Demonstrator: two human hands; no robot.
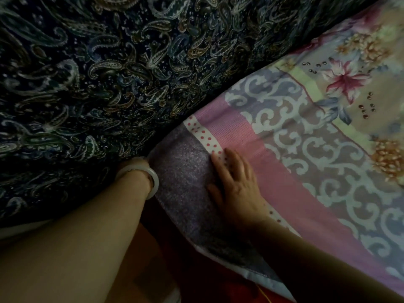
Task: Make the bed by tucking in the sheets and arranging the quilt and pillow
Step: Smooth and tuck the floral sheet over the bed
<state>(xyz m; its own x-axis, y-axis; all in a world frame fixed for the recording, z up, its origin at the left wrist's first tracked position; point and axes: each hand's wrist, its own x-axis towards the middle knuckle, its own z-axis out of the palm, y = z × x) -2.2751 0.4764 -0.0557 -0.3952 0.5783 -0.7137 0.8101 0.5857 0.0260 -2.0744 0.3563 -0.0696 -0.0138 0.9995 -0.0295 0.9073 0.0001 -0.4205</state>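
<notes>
Head view, entry: sheet (306, 149) at the bed edge, half tucked, I judge; right hand (234, 184) presses it, fingers straight; left hand hidden under paisley quilt (109, 73), grip untellable; quilt, pillow yet to arrange.

dim, underexposed overall. brightest patch is far right on the floral sheet (349, 68), so light looks to come from that side. dark paisley quilt (98, 73) on the left soaks it up; pattern smears toward the far-left edge. near bottom drops into deep shadow, right forearm (328, 270) almost black, left forearm (87, 248) flat and murky. right hand (236, 189) soft, fingers (230, 159) slightly blurred. wide-angle bend at the edges, grainy throughout.
</notes>
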